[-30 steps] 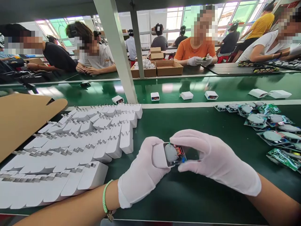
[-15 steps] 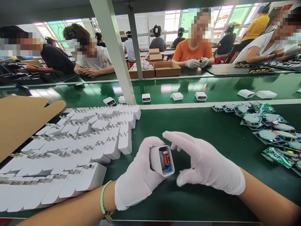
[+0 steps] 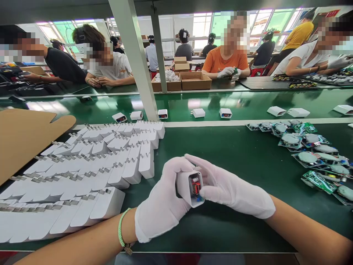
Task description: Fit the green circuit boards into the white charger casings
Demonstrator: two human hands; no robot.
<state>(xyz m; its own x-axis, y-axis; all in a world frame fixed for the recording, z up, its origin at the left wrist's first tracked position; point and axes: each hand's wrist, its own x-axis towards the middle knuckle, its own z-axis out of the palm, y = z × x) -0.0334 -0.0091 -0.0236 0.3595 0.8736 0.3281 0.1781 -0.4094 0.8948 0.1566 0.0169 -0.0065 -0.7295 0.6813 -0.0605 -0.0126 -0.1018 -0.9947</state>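
Circuitry (image 3: 196, 187), red-and-blue, sits inside white plastic casing (image 3: 183, 183) gripped by left white-gloved hand (image 3: 164, 200), rim pinched by right white-gloved hand (image 3: 231, 189); pronged white casings (image 3: 107, 206), green circuit boards (image 3: 317, 182) lie unjoined.

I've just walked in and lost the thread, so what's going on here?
Someone's gloved left hand holds a white casing, its open end showing electronic parts inside. The gloved right hand is at that open end. Rows of similar white casings lie on the left of the green work surface, with loose circuit boards on the right.
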